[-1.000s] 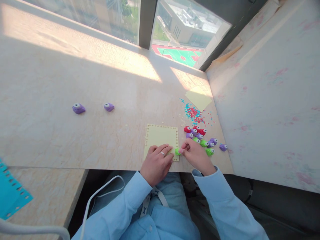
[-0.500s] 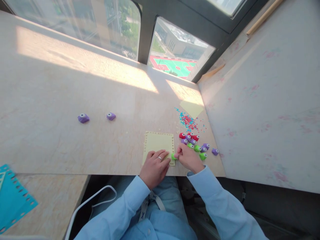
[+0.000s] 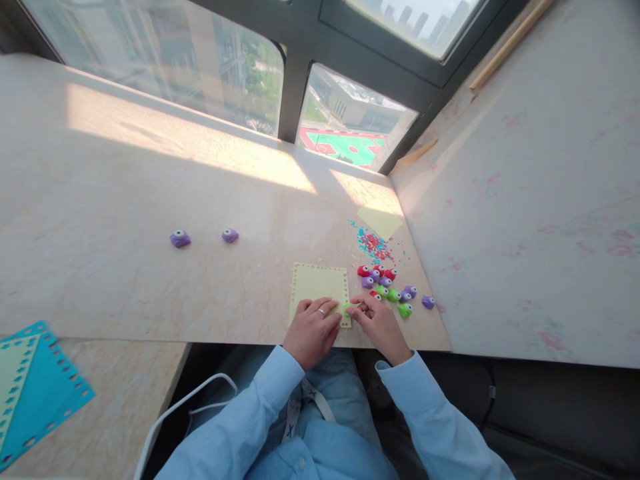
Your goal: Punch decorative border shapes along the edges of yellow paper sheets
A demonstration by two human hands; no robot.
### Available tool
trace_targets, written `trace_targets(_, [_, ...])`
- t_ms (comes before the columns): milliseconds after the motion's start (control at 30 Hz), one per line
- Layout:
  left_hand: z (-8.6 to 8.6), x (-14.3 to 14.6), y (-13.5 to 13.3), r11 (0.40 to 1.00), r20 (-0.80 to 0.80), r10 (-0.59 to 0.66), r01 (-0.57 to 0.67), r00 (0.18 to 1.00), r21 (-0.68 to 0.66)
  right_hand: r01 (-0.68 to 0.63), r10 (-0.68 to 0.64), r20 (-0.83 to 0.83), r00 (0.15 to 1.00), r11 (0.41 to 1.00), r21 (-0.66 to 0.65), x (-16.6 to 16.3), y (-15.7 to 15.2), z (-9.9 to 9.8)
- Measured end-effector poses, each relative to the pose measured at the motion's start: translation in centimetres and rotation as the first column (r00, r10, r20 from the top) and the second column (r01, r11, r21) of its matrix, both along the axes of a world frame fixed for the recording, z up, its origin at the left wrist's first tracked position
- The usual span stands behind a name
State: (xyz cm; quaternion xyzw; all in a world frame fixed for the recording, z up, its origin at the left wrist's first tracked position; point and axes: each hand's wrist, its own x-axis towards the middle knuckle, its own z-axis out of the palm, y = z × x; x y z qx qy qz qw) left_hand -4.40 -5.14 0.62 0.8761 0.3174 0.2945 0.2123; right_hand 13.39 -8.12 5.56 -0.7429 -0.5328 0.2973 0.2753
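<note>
A pale yellow paper sheet [image 3: 315, 280] with small holes along its edges lies in front of me. My left hand [image 3: 313, 327], a ring on one finger, holds the sheet near its lower right part, fingers stretched across it. At the sheet's right edge sits a small green craft punch [image 3: 347, 309], partly covered by fingers. My right hand [image 3: 377, 327] has its thumb and forefinger closed at this punch; its exact grip is partly hidden. Just beyond the right knuckles, a red punch [image 3: 376, 295] shows, close to a cluster of purple, red and green punches [image 3: 394, 295].
Blue and red paper dots [image 3: 373, 243] lie scattered below another yellow sheet [image 3: 381, 219]. Two purple punches [image 3: 180, 239] stand apart on the left. Perforated blue paper [image 3: 65, 393] rests at lower left, near a white cable [image 3: 165, 417]. A patterned wall [image 3: 525, 233] bounds the right.
The view has tilted slightly. My right hand has shifted a little and its fingers are less tightly curled at the green craft punch. A red punch now shows beside it. My left hand stays on the sheet.
</note>
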Motion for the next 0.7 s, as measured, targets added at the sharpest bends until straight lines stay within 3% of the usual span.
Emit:
trace_targets(100, [-0.1, 0.0, 0.0, 1.0, 0.001, 0.002, -0.002, 1.0, -0.01, -0.087, 0.084, 0.097, 0.992, 0.996, 0.023, 0.1, -0.1, 0.1])
trace_targets(367, [-0.4, 0.0, -0.1, 0.999, -0.01, -0.003, 0.003, 1.0, -0.038, -0.173, 0.135, 0.349, 0.927, 0.982, 0.081, 2.2, -1.0, -0.4])
trace_targets(700, [-0.3, 0.1, -0.1, 1.0, -0.02, 0.004, -0.004, 1.0, -0.023, -0.119, 0.012, 0.533, 0.846, 0.979, 0.167, 4.0, -2.7, -1.7])
